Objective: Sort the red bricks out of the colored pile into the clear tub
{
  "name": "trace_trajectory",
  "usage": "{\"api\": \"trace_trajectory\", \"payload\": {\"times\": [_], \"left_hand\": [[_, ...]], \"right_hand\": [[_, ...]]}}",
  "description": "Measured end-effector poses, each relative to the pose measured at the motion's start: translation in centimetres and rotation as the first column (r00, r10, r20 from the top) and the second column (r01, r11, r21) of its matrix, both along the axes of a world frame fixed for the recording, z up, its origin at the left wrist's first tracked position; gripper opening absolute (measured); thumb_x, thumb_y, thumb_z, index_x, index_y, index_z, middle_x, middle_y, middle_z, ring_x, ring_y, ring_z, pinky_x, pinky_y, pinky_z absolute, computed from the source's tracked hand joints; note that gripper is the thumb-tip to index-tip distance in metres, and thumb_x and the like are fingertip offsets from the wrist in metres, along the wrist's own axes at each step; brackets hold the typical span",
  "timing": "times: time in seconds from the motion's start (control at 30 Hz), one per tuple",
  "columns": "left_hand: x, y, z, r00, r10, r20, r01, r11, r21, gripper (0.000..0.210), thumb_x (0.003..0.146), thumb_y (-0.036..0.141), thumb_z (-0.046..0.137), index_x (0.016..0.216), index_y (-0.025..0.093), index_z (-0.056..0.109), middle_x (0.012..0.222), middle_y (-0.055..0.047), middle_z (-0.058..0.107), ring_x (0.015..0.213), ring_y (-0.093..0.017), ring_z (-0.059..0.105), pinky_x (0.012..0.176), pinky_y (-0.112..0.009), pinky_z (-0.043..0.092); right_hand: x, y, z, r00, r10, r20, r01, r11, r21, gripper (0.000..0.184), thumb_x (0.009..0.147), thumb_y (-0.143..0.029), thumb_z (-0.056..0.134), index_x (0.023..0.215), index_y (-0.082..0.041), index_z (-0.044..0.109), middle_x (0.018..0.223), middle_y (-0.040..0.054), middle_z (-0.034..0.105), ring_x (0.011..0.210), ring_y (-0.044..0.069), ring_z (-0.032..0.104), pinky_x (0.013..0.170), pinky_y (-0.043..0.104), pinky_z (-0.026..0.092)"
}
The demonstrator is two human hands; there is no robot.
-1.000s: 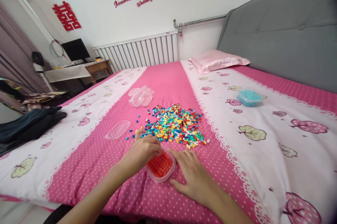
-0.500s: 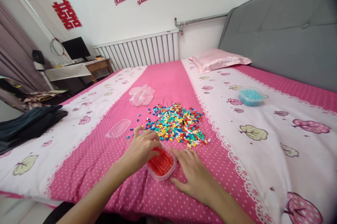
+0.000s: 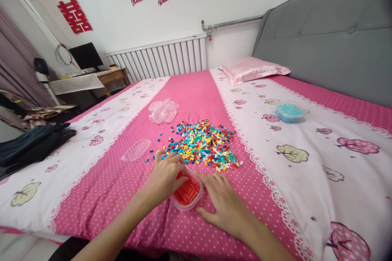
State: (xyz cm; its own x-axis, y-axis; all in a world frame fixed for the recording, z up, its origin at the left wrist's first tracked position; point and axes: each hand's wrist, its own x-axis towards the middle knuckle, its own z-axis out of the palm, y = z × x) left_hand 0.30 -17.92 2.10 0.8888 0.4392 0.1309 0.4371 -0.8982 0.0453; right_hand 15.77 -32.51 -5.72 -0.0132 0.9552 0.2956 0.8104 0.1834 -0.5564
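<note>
A clear plastic container (image 3: 200, 196) stands on the pink dotted bedspread, with red toy bricks (image 3: 187, 191) laid in tight rows inside. My left hand (image 3: 167, 173) is over its left far side, fingers curled and thumb reaching above the bricks; whatever its fingertips hold is hidden. Flat on the bedspread, my right hand (image 3: 225, 201) has its fingers apart, the fingertips at the container's right rim. Just beyond both hands spreads a heap of small multicoloured bricks (image 3: 203, 142).
A clear lid (image 3: 136, 150) lies left of the heap, and several stacked clear plastic pieces (image 3: 163, 110) lie behind it. At the right sits a container of light-blue bricks (image 3: 290, 112). A pink pillow (image 3: 252, 69) and dark folded cloth (image 3: 33, 142) are farther off.
My left thumb has shifted slightly across the red bricks. The right hand stays beside the container, and the view has moved a little.
</note>
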Motion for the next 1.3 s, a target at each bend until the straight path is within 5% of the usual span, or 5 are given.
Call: {"api": "trace_trajectory", "payload": {"times": [0.53,1.0,1.17,1.3], "left_hand": [[-0.1,0.8,1.2,0.995,-0.089,-0.048,0.095,0.984,0.15,0.014,0.082,0.013,0.07,0.071,0.021,0.067,0.102,-0.001,0.069,0.1,-0.022,0.056,0.106,-0.054,0.015],[-0.1,1.7,1.3,0.994,-0.099,-0.056,0.103,0.991,0.087,0.014,0.08,0.016,0.076,0.07,0.025,0.071,0.106,0.0,0.07,0.103,-0.023,0.057,0.104,-0.053,0.013],[-0.5,2.0,1.0,0.997,-0.061,-0.036,0.063,0.997,0.046,0.012,0.082,0.014,0.073,0.083,0.023,0.066,0.1,0.001,0.071,0.1,-0.022,0.06,0.105,-0.053,0.016],[-0.7,2.2,0.4,0.999,-0.001,-0.05,-0.004,0.995,-0.103,0.018,0.081,0.009,0.068,0.092,0.022,0.061,0.091,0.0,0.071,0.089,-0.02,0.064,0.091,-0.038,0.038]], "right_hand": [[-0.1,0.1,0.2,1.0,-0.003,-0.001,0.003,1.0,-0.005,0.07,0.082,-0.031,0.067,0.145,-0.017,0.039,0.124,0.0119,0.059,0.112,0.03,0.05,0.102,0.052,0.039],[0.0,0.0,0.0,1.0,-0.004,-0.004,0.004,1.0,0.011,0.072,0.081,-0.032,0.068,0.145,-0.019,0.038,0.126,0.0108,0.059,0.114,0.031,0.051,0.103,0.052,0.039],[0.1,-0.1,0.0,1.0,0.0,-0.015,0.0,1.0,-0.006,0.071,0.083,-0.036,0.067,0.146,-0.018,0.039,0.128,0.012,0.059,0.117,0.031,0.051,0.106,0.054,0.038],[-0.2,-0.2,-0.3,0.998,-0.024,-0.051,0.023,1.0,-0.012,0.086,0.08,-0.049,0.07,0.151,-0.021,0.03,0.14,0.0145,0.053,0.128,0.035,0.047,0.108,0.056,0.036]]}}
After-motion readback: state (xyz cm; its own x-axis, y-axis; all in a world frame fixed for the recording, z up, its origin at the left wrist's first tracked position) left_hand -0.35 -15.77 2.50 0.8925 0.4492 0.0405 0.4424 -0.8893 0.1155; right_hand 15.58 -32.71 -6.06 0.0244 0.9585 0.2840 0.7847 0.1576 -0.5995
